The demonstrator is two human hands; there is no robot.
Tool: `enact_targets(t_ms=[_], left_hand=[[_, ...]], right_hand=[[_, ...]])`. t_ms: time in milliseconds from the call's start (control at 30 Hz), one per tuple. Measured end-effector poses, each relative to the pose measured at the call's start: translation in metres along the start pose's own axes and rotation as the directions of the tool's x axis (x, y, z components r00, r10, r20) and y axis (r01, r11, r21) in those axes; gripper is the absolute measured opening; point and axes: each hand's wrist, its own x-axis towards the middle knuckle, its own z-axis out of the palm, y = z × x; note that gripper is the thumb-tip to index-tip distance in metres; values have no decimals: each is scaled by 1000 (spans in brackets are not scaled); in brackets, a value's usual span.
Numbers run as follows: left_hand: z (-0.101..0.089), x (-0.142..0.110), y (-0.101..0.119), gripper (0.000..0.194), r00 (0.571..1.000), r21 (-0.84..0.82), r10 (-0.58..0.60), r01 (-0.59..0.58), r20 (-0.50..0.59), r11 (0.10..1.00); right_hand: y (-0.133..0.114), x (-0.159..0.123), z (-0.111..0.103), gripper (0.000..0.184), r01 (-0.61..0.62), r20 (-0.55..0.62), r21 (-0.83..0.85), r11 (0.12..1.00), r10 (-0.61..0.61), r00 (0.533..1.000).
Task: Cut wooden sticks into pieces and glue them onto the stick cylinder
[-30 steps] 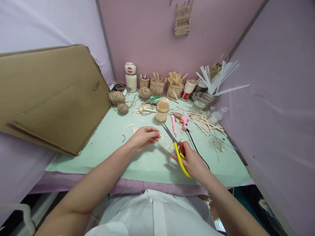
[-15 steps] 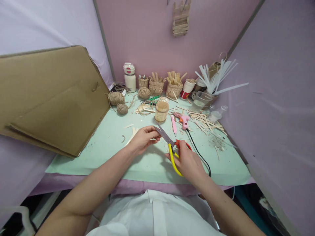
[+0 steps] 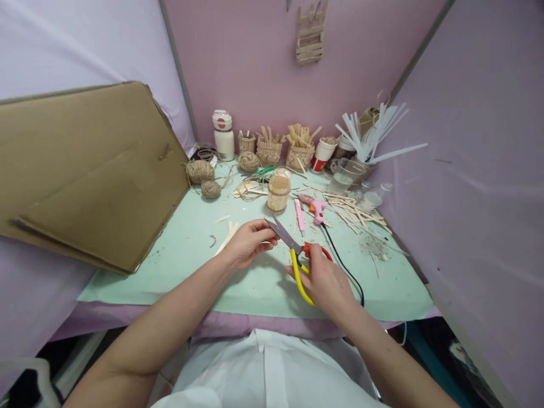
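My right hand [image 3: 327,275] grips scissors [image 3: 294,245] by their yellow and red handles, with the blades slightly apart. The blade tips reach my left hand [image 3: 255,242], whose thumb and fingers are pinched together. A small pale piece, too tiny to name for sure, sits at those left fingertips, mostly hidden by the blades. Just beyond the scissors stands a small round wooden basket [image 3: 279,195] with darker bands at rim and base. Pale wooden strips [image 3: 228,235] lie beside my left hand, partly covered by it.
Right of the basket lie a pink utility knife [image 3: 300,216], a pink glue gun [image 3: 314,207] with a black cord, and scattered sticks [image 3: 355,209]. Twine balls [image 3: 200,171], filled baskets [image 3: 300,154] and a white bottle [image 3: 224,139] line the back. Cardboard [image 3: 93,181] leans at left.
The scissors and my right hand have moved left, bringing the blades to my left fingertips. During the last half second both hands have stayed nearly still.
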Motion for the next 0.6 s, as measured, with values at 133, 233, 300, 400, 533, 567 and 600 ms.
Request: enact_targets(t_ms=[133, 233, 300, 400, 533, 567, 600], left_hand=[[1, 1, -1, 18, 1000, -30, -2, 2, -12, 1000], [1, 2, -3, 16, 1000, -57, 5, -6, -7, 998], [1, 2, -5, 15, 1000, -68, 9, -9, -4, 998], [1, 3, -6, 12, 1000, -86, 7, -7, -1, 996], [0, 4, -8, 11, 1000, -119, 2, 0, 15, 993], [0, 4, -9, 12, 1000, -126, 0, 2, 18, 992], [0, 4, -9, 12, 1000, -133, -2, 4, 20, 991]], right_hand=[[0, -1, 0, 38, -4, -7, -5, 1000, 4, 1000], [1, -1, 0, 42, -4, -14, 6, 1000, 4, 1000], [1, 0, 1, 42, -8, -18, 5, 1000, 9, 1000], [1, 0, 2, 41, -13, -19, -14, 1000, 13, 1000], [0, -1, 2, 41, -23, -11, -59, 998, 22, 1000], [0, -1, 1, 41, -24, -9, -66, 998, 24, 1000], [-1, -2, 0, 41, -25, -6, -71, 997, 25, 1000]])
